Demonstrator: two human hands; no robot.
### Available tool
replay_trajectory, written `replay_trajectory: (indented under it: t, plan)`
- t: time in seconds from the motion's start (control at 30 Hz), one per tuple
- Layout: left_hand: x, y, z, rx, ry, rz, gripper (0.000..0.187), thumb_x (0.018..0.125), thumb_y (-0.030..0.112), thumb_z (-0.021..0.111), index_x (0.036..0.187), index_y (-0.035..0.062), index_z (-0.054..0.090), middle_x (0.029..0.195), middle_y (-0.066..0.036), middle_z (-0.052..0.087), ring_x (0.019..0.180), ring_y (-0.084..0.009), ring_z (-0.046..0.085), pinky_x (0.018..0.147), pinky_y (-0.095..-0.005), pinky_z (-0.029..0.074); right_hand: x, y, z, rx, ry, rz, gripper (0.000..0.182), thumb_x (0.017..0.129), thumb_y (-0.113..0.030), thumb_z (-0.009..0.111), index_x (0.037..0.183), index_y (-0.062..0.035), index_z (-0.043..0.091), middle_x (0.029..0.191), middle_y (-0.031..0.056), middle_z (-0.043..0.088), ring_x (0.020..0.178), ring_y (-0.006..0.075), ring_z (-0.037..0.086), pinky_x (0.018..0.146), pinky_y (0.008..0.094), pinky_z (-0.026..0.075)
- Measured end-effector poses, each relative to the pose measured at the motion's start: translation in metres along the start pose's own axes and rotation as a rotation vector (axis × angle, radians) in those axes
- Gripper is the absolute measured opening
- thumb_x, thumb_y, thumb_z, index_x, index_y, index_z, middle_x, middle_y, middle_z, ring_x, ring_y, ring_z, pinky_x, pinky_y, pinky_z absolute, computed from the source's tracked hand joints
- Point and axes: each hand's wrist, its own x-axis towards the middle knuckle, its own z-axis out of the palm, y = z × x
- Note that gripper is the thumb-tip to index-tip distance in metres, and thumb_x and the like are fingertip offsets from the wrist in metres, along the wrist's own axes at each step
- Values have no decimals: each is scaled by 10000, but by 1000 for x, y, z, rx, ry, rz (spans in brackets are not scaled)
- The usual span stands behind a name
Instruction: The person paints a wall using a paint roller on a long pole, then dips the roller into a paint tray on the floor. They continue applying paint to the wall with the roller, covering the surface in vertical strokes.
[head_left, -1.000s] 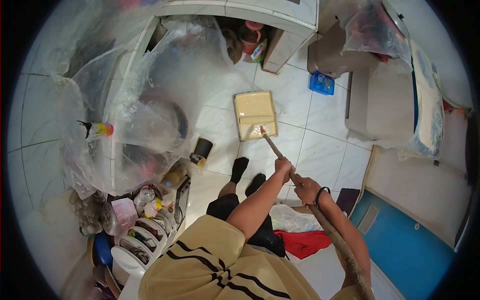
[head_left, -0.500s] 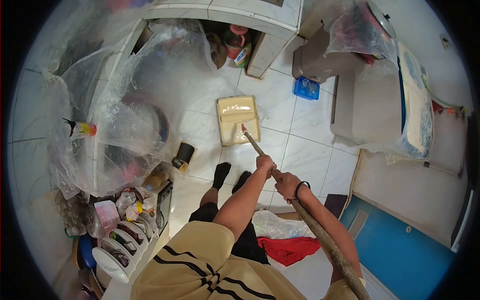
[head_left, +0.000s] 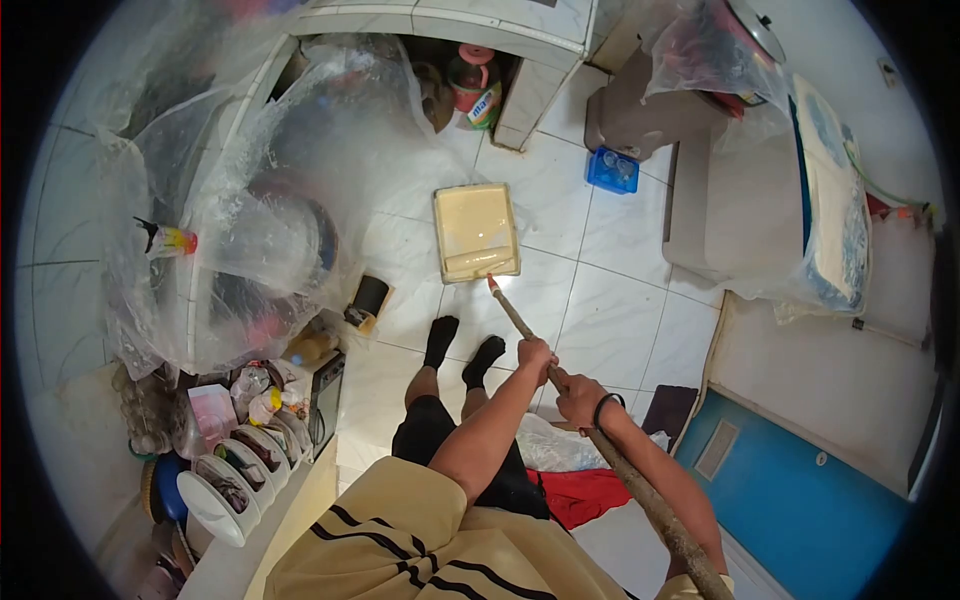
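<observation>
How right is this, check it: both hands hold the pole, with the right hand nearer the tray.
Wrong hand: the left hand is nearer the tray, not the right hand, as the head view shows. Both do hold the pole.

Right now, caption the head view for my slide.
Left hand and right hand grip a pole reaching a paint tray on the floor.

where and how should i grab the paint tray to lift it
The paint tray is probably best taken by its two long side rims, coming in from left and right together. It lies flat and open with cream paint in it, so holding both sides should help keep it level. Avoid the near end: the roller lies across there, with the pole sloping up from it.
</observation>
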Motion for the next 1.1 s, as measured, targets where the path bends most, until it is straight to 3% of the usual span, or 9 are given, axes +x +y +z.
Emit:
replay_trajectory:
  t: [0.17,0.4,0.5,0.8,0.97,1.1]
  plan:
    - [24,9,-6,-1,-26,23,144,908,112,396,771,73,408,588,-35,408,457,-160,399,408,-302,373,24,1,4,42,30,28,455,770,-35,408,1224,2,415,718,208,623,501,269,619,438,365,515]
    - [52,28,0,-106,-157,84,133,901,102,390,780,55,421,591,-52,424,452,-175,414,409,-311,385,42,0,-2,183,108,7,392,778,-54,412,1160,4,477,687,185,624,508,253,621,473,369,518]
    - [44,43,0,-28,-124,100,81,880,69,410,824,20,442,595,-90,452,440,-203,460,389,-338,412,47,5,-2,209,121,-40,433,824,-143,505,1248,-64,465,586,92,538,424,177,543,387,317,487]
    - [-30,15,-6,157,-46,74,84,899,83,385,888,8,421,613,-91,439,444,-200,440,384,-333,396,-18,-5,15,136,110,0,457,797,-124,486,1243,-33,456,621,146,596,434,218,592,395,330,499]
    - [1,-3,-20,171,47,-13,12,878,56,420,886,63,414,658,-81,452,480,-191,445,410,-323,386,-3,-1,20,142,85,30,472,798,-111,462,1264,-45,433,607,138,592,425,224,586,391,331,498]
    - [40,7,-29,88,-130,-11,39,882,96,397,882,73,428,688,-73,472,554,-190,486,468,-328,425,23,-13,16,137,91,75,458,792,-91,453,1249,-65,437,609,148,594,425,232,585,393,335,497]
